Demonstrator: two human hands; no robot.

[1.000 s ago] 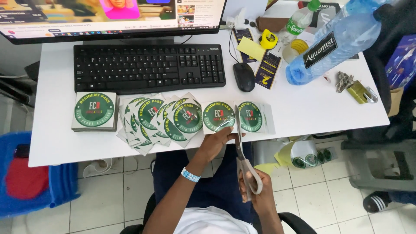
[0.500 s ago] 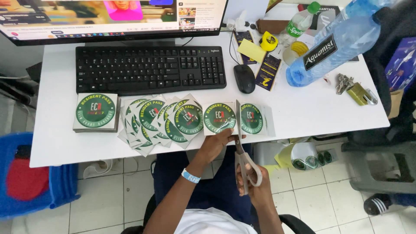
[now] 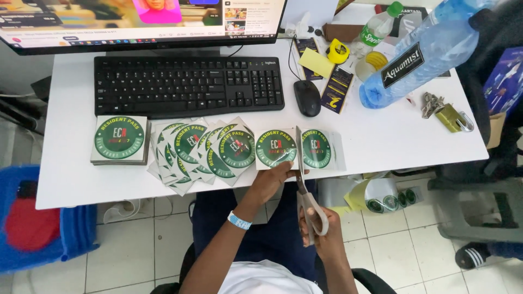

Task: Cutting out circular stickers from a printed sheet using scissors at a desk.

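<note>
Our left hand point(image 3: 271, 179) pinches the sticker strip point(image 3: 297, 148); our right hand point(image 3: 321, 237) grips scissors point(image 3: 306, 188), blades nearly closed in the strip.

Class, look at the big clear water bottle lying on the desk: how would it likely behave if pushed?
The water bottle lies on its side on the desk, so it would probably roll. It looks largely full, so likely heavy. Its smooth plastic may be slippery.

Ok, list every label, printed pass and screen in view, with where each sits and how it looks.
Monitor: desk's far edge, lit.
Stack of passes: left of the fan, square, round green emblem.
Fanned passes: mid-desk, overlapping, same design.
Strip of two passes: desk's near edge, held by left hand, scissors in right hand between them.
Blue bottle: lying right, black label.
Small bottle: green label.
</note>
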